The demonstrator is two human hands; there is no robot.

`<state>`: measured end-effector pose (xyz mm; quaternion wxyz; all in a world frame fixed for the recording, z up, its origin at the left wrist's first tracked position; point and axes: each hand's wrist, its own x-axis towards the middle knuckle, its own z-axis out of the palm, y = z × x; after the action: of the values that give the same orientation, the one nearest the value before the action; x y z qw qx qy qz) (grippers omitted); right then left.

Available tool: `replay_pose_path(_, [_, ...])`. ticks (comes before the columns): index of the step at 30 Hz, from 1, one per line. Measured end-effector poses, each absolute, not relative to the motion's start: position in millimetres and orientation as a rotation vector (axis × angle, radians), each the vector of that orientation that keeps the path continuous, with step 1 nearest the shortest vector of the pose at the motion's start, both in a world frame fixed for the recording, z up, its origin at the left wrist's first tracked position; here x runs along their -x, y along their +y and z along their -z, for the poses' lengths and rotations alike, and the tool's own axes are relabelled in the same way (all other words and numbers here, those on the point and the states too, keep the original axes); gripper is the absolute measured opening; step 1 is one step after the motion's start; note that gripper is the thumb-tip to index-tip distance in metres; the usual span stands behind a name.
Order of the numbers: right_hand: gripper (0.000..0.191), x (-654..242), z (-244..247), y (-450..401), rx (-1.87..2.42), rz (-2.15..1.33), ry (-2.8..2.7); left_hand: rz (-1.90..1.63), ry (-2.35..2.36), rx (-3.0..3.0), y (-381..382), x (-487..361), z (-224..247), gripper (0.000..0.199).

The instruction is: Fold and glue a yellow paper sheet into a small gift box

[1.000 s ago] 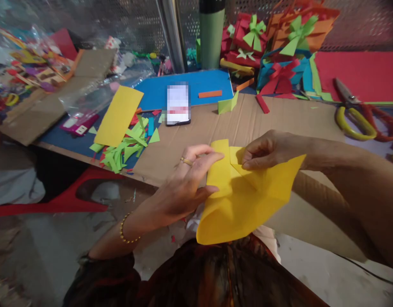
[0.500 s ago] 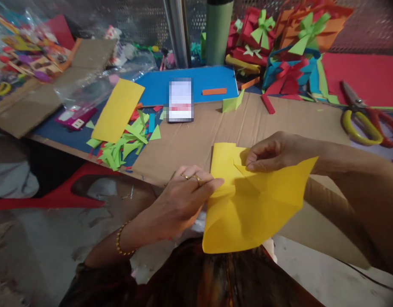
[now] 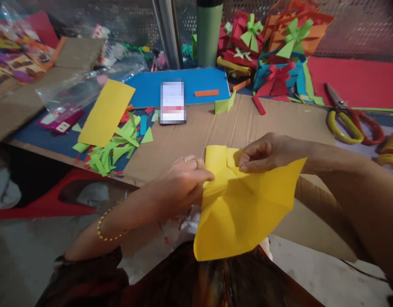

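A sheet of yellow paper (image 3: 244, 213) lies partly on the cardboard, its near part curling over the table's front edge. Folds and overlapping flaps show at its far end. My left hand (image 3: 188, 179), with a ring on it, grips the left edge of the paper, thumb on top and the other fingers mostly hidden. In a pinch, my right hand (image 3: 260, 153) holds a flap near the far edge. The paper's right corner sticks up beside my right wrist.
A cardboard sheet (image 3: 183, 140) covers the table's middle. Scissors (image 3: 343, 115) lie at right by red paper (image 3: 353, 81). Green paper scraps (image 3: 113, 149) and a yellow rectangle of paper (image 3: 106, 113) are at left. Behind are a phone (image 3: 173, 102), a blue sheet (image 3: 145, 87), a green bottle (image 3: 209, 36) and paper bags (image 3: 276, 72).
The view has shifted slightly, so the scene sits further left. My left hand has slid a little along the paper's left edge, and the near part of the paper has creased. My right hand keeps its pinch.
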<state>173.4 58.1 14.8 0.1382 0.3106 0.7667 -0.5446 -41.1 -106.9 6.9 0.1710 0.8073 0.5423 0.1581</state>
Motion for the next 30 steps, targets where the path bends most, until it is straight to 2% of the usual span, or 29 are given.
replay_pose_path(6, [0.029,-173.1,-15.1,57.8,-0.914,1.588,2.208,-0.104,1.729,-2.234,-80.0,28.8,-16.2,0.022])
replay_pose_path(12, [0.025,-176.5,-8.1,60.4,-0.914,1.629,2.220,0.147,1.697,-2.065,-62.7,19.9,-42.8,0.036])
replay_pose_path(22, [0.026,-174.0,-15.7,57.0,-0.893,1.670,2.158,0.037,1.477,-2.022,-64.4,23.8,-43.3,0.046])
replay_pose_path(27, [0.026,-173.5,-16.1,57.0,-0.913,1.694,2.138,0.066,1.554,-2.072,-55.4,23.6,-39.7,0.025])
replay_pose_path(30, [0.026,-172.9,-17.1,56.5,-0.908,1.692,2.135,0.022,1.558,-2.074,-51.8,23.0,-38.4,0.022])
